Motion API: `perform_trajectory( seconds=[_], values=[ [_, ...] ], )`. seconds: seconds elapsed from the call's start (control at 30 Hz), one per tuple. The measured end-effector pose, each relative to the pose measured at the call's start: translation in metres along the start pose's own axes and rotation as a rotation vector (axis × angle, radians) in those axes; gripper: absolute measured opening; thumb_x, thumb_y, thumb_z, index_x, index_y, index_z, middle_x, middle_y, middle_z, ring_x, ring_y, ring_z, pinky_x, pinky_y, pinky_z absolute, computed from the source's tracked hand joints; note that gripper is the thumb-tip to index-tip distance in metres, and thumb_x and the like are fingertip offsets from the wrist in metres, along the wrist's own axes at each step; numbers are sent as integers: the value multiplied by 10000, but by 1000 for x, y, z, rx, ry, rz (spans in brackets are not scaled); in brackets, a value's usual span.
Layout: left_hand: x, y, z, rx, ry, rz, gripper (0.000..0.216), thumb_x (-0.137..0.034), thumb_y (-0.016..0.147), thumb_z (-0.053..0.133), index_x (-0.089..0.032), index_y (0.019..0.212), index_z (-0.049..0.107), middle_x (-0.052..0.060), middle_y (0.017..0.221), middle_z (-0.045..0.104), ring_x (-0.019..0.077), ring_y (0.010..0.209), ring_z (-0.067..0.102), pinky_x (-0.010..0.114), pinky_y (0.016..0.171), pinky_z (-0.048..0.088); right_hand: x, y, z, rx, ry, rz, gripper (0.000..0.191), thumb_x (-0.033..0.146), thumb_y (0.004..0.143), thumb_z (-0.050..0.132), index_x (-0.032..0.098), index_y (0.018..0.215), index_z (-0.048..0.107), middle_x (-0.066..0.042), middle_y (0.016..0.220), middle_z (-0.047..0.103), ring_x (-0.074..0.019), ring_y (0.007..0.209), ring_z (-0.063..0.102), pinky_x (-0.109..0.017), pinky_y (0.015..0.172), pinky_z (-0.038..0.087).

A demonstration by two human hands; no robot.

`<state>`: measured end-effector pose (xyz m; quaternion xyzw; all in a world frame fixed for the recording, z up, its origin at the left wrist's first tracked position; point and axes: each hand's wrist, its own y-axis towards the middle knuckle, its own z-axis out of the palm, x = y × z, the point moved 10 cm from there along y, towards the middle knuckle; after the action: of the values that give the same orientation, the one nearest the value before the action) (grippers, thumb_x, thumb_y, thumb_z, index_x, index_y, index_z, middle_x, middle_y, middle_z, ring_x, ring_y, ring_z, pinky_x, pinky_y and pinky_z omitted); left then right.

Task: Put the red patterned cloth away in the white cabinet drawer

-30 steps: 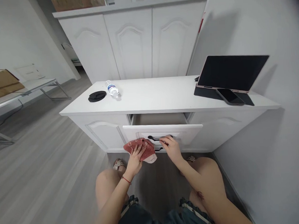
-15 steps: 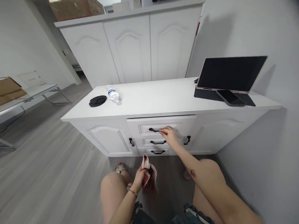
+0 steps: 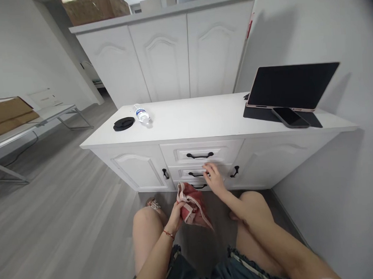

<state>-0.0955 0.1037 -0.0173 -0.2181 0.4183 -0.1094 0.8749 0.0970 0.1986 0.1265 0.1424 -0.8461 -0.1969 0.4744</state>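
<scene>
My left hand [image 3: 176,213] is closed on a red cloth [image 3: 192,206] with pale edging, held low in front of the white cabinet [image 3: 204,126]. My right hand [image 3: 214,179] reaches to the black handle of the middle drawer [image 3: 195,174], fingers curled at its right end. The top drawer [image 3: 200,154] above it is closed, its black handle free. A third handle [image 3: 199,186] shows just under the cloth's top edge. My bare knees frame the cloth on both sides.
On the cabinet top lie a water bottle [image 3: 141,114], a black round lid [image 3: 123,123], a tablet [image 3: 291,87] on a stand and a phone [image 3: 290,117]. A tall white cupboard [image 3: 169,57] stands behind. A wall closes in on the right; a bench with cardboard [image 3: 8,115] stands left.
The top drawer went from open to closed. My right hand dropped from the top handle to the middle one. My left hand pulled the cloth off the drawer front and down.
</scene>
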Motion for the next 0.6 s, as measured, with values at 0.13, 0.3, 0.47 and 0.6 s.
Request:
perform_trajectory(
  seconds=[0.13, 0.3, 0.47, 0.6],
  values=[
    [3, -12, 24, 94, -149, -124, 265, -240, 685, 688, -116, 918, 664, 85, 890, 729, 205, 788, 677, 332, 843, 481, -46, -73, 46, 337, 214, 272, 444, 427, 812, 557, 228, 1208, 531, -80, 1067, 631, -224, 942, 606, -423, 862, 488],
    [2, -13, 41, 146, -256, -166, 195, -215, 746, 623, -123, 912, 669, 74, 864, 736, 194, 777, 686, 325, 839, 486, -52, -100, 61, 400, 556, 488, 439, 466, 792, 587, 245, 1170, 552, -56, 1199, 608, -215, 1089, 570, -392, 957, 439],
    [-8, -7, 44, 183, -308, -120, 342, -413, 793, 609, -142, 997, 661, 93, 965, 727, 241, 923, 666, 386, 920, 448, -42, -87, 27, 258, 534, 486, 405, 393, 818, 626, 237, 1181, 539, -51, 1203, 578, -213, 1050, 567, -394, 894, 481],
    [-18, -6, 35, 161, -287, -111, 478, -569, 780, 564, -132, 939, 675, 111, 930, 728, 276, 970, 649, 400, 904, 455, -42, -85, 12, 258, 521, 502, 330, 354, 904, 529, 167, 1176, 534, -75, 1182, 556, -196, 993, 578, -408, 833, 505]
  ],
)
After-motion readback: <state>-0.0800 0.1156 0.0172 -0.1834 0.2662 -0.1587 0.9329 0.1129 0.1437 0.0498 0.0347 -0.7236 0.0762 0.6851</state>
